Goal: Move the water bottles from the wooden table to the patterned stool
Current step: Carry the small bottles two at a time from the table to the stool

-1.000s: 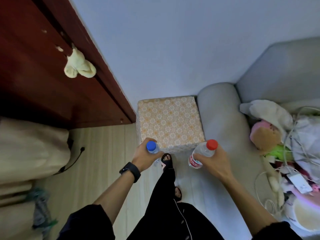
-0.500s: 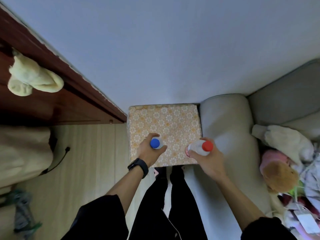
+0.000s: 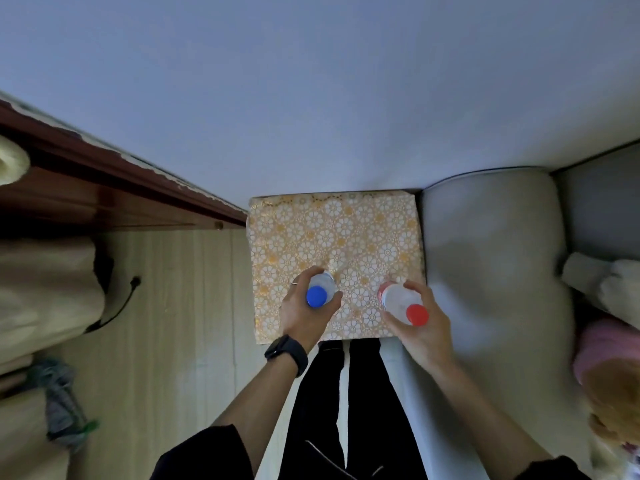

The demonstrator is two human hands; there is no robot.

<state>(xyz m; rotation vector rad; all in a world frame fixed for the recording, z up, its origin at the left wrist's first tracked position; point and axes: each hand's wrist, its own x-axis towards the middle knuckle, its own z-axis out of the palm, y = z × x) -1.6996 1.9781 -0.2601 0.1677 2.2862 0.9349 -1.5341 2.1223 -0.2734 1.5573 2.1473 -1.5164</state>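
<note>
Over the near edge of the patterned stool (image 3: 332, 233) I held both bottles low (whether their bases touched the fabric, I could not tell). My left hand (image 3: 301, 317) was wrapped round the blue-capped bottle (image 3: 320, 289) just under its cap. My right hand (image 3: 429, 330) was wrapped round the red-capped bottle (image 3: 398, 301), which leaned. Both were clear, smooth plastic. I judged them light and slightly squashy, best gripped round the upper body.

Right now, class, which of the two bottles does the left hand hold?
The blue-capped bottle, gripped by the left hand; the right hand holds the red-capped bottle.
</note>
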